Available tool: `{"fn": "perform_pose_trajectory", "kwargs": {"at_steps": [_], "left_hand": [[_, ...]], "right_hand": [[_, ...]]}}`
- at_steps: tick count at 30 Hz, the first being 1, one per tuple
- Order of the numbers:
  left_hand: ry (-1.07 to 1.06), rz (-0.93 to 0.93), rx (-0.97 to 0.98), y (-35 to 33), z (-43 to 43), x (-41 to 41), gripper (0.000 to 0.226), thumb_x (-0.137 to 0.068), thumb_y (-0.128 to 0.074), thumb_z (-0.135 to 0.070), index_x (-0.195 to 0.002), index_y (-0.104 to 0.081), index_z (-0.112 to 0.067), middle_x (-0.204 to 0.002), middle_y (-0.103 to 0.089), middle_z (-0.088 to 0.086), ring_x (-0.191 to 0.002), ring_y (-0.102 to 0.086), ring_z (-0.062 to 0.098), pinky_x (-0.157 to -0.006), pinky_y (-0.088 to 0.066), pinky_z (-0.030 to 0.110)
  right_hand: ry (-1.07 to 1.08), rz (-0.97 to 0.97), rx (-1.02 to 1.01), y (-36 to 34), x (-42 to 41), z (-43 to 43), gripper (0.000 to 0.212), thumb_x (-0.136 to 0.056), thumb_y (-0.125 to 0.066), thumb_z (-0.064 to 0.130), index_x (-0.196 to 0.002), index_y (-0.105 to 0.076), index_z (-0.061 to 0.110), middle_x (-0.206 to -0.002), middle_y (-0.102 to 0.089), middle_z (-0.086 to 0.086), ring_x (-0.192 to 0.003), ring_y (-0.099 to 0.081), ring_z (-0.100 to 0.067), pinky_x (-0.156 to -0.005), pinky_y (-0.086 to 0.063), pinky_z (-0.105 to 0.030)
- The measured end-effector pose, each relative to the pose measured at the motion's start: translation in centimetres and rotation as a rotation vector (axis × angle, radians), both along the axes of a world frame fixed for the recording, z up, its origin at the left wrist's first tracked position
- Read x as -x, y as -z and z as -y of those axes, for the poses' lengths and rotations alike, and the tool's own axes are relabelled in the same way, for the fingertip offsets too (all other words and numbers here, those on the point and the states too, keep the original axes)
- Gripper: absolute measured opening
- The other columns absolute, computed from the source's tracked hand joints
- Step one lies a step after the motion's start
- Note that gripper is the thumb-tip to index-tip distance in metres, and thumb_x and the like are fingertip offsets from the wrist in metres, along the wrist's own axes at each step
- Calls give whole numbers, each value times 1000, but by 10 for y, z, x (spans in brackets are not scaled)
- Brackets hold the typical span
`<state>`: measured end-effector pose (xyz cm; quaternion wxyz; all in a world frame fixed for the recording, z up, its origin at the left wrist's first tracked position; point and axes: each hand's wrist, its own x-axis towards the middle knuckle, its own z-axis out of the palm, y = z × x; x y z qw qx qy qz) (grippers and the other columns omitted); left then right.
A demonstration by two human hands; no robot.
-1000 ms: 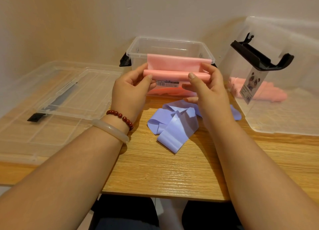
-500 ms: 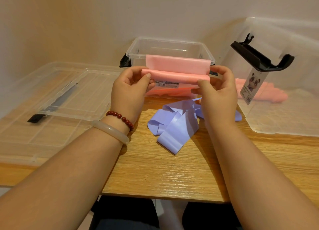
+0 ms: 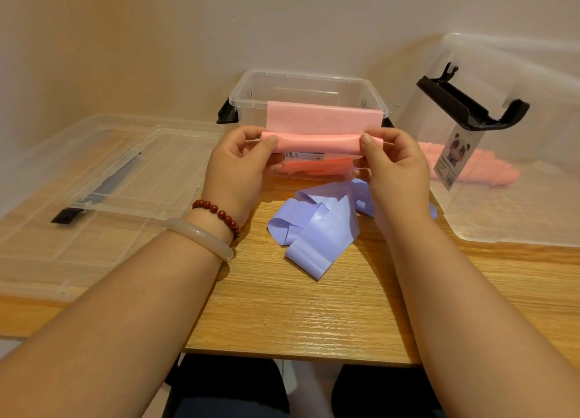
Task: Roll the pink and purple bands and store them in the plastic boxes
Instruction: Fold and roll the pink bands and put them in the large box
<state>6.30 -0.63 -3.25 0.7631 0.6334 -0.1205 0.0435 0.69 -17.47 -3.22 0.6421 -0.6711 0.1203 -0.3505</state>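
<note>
Warm, soft indoor light here, a little dim and yellowish. Pale sheen streaks the desk [image 3: 298, 320] near its front edge; a faint shadow sits under the purple band [image 3: 317, 232]. Milky glare clouds the right plastic box [image 3: 518, 216]. Wide-angle stretch swells the forearms [image 3: 103, 339] at the corners.
</note>
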Motion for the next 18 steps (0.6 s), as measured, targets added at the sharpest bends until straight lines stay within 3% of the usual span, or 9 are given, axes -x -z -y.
{"fn": "perform_pose_trajectory", "kwargs": {"at_steps": [9,15,18], "left_hand": [[-27,28,-20,1,0,-1,12,-92,-62,-10,-96,-64,-21,-82,-66,-2,-69,-67,5,-68,-55,21],[50,13,-1,1,3,-1,13,-94,-58,-6,-93,-63,-18,-93,-62,0,-81,-67,8,-71,-54,19],[69,11,-6,2,2,-1,16,-94,-57,-3,-94,-64,-18,-92,-63,1,-77,-68,5,-72,-55,19]], "right_hand": [[-61,0,-14,-1,3,-1,16,-91,-63,8,-99,-59,21,-98,-63,-3,-75,-66,-9,-64,-53,-21],[-30,19,-28,2,-2,2,11,-94,-63,12,-91,-60,22,-91,-64,-4,-76,-63,-14,-66,-54,-26],[7,15,-14,4,-4,4,9,-94,-64,14,-90,-60,22,-90,-64,-3,-79,-63,-17,-67,-55,-29]]}}
